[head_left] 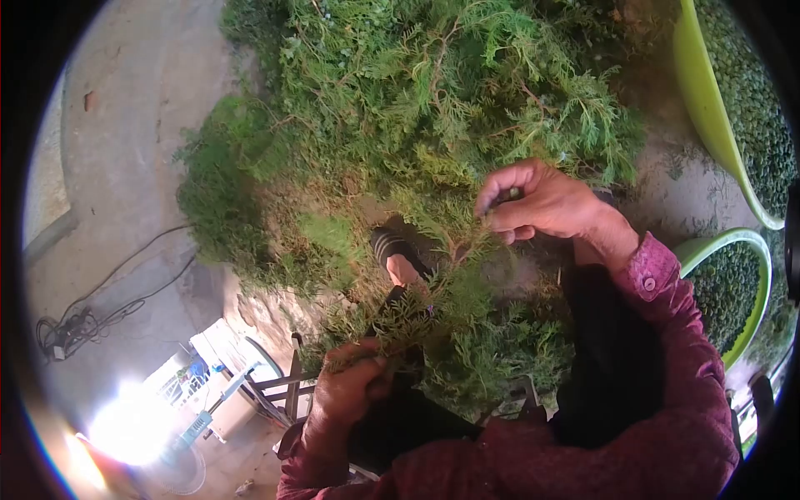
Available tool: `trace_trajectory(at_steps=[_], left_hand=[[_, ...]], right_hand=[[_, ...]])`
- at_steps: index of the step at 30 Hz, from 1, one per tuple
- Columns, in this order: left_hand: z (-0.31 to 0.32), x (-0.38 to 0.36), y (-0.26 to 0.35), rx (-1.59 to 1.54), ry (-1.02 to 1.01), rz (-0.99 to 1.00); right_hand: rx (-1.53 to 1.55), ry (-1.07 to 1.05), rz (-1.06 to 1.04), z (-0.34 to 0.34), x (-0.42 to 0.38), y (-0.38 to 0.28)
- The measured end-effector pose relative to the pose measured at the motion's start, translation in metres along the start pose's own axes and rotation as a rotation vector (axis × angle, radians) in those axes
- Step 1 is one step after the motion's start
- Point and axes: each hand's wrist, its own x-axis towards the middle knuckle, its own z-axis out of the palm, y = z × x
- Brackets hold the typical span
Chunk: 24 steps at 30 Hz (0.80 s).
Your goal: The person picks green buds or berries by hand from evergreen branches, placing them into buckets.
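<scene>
Both hands are busy with one green sprig that lies across my lap. With my left hand I grip its lower stem, fingers closed tightly around it. With my right hand I pinch something small at the top of the sprig between thumb and fingertips. Behind it a big pile of cut branches covers the ground, and two green tubs stand at my right side.

Two hands, two green basins, one heap of cuttings
</scene>
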Motion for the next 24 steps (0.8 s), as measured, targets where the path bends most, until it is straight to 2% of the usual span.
trace_trajectory(at_steps=[3,5,7,9,10,11,13,14,15,16,17,18,19,21,22,23,24], left_hand=[[0.000,-0.001,-0.002,-0.162,0.102,-0.112],[-0.008,0.000,-0.012,-0.056,0.267,0.015],[-0.016,0.001,-0.010,-0.044,0.356,0.094],[-0.025,-0.001,0.002,-0.055,0.429,0.161],[-0.048,0.007,-0.009,-0.014,0.532,0.203],[-0.068,0.012,-0.016,0.010,0.613,0.247],[-0.121,0.018,-0.053,0.116,0.752,0.268],[-0.153,0.020,-0.083,0.218,0.840,0.241],[-0.191,0.017,-0.120,0.385,0.920,0.177],[-0.232,0.014,-0.165,0.653,0.967,0.071],[-0.276,0.006,-0.216,1.040,0.918,-0.063],[-0.326,-0.004,-0.273,1.626,0.643,-0.200],[-0.375,-0.014,-0.338,2.101,0.301,-0.198],[-0.277,-0.041,-0.272,1.586,0.693,0.101],[-0.233,-0.036,-0.218,1.483,0.563,0.121],[-0.222,-0.019,-0.193,1.374,0.531,-0.066],[-0.212,-0.002,-0.171,1.256,0.500,-0.247]], right_hand=[[-0.098,0.099,0.028,-0.016,-0.012,0.004],[0.257,0.239,-0.181,-0.045,-0.029,0.013],[0.204,0.335,-0.347,-0.052,-0.070,0.003],[0.077,0.596,-0.458,-0.058,-0.128,0.007],[-0.023,0.813,-0.488,-0.058,-0.160,0.009],[0.066,1.372,-0.342,-0.035,-0.179,0.000],[-0.395,1.128,-0.041,-0.044,-0.266,0.002],[-0.700,1.133,0.298,-0.052,-0.298,0.014],[-0.697,1.136,0.308,-0.046,-0.314,0.027],[-1.257,1.073,0.299,-0.035,-0.320,0.038],[-1.533,1.004,0.293,-0.034,-0.322,0.045],[-1.816,0.952,0.274,-0.030,-0.317,0.048],[-1.663,1.007,0.246,-0.023,-0.286,0.038],[-1.392,1.042,0.152,-0.020,-0.224,0.023],[-1.304,1.004,0.021,-0.018,-0.194,0.019],[-1.356,0.889,-0.083,-0.024,-0.171,0.024],[-1.181,0.797,-0.113,-0.024,-0.149,0.028]])
